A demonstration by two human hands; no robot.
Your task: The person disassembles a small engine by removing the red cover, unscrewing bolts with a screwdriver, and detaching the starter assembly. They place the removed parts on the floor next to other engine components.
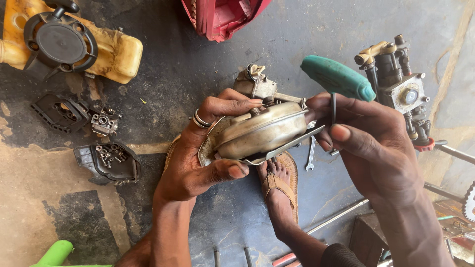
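The left hand [198, 158] grips the dull metal engine cover [262, 132] to steady it; the right hand [371, 143] clenches a green-handled T-wrench [336, 78] at its edge.

Bare floor [198, 64] lies open far of the hands. To the left, a black cover [62, 112], a carburetor [104, 122] and a tray of screws [109, 160] crowd the floor. To the right, a pump assembly [403, 89] blocks passage; near, a sandalled foot [279, 190] and metal rods [336, 217] obstruct.

left hand [198, 148]: fingers curled, gripping | right hand [376, 143]: fingers pinched shut, palm down | forearms converge
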